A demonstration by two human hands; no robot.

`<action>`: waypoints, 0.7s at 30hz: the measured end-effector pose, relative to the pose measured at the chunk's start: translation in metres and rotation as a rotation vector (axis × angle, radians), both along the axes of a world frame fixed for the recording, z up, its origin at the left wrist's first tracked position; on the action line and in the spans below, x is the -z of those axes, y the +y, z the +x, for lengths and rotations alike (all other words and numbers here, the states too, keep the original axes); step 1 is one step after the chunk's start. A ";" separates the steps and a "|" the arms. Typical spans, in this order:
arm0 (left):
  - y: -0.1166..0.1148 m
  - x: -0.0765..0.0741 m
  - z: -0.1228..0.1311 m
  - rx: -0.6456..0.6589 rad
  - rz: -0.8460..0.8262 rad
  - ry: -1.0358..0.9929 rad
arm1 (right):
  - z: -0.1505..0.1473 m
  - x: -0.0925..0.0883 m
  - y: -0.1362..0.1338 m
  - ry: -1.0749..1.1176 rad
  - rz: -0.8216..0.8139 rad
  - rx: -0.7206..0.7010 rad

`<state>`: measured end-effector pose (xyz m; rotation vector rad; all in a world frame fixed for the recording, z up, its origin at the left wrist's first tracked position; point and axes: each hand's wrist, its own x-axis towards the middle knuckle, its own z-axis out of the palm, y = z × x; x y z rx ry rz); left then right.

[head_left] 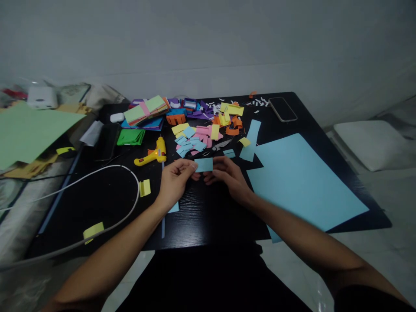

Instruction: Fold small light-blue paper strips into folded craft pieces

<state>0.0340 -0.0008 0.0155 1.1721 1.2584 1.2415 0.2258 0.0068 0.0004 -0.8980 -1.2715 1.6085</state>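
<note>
A small rectangle of light blue paper is held level over the near middle of the black table. My left hand pinches its left end, thumb on top. At the right end, my right hand has its fingers curled against the paper, partly behind it. Just beyond my hands lie scissors and a heap of small folded light blue pieces. A yellow glue gun rests to the left. Under my left forearm another light blue piece is partly hidden.
On the right, a large light blue sheet has a cut edge, near a phone. Purple, orange, pink and yellow paper bits cover the back. A white cable loops across the left. Stacked coloured paper stands back left.
</note>
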 end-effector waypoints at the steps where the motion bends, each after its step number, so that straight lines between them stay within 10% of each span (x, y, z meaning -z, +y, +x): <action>1: 0.000 0.000 0.000 0.008 0.011 0.012 | 0.001 -0.001 0.002 0.012 -0.051 -0.021; 21: 0.000 0.002 -0.002 0.041 0.065 0.087 | 0.000 -0.002 0.007 -0.040 -0.035 0.034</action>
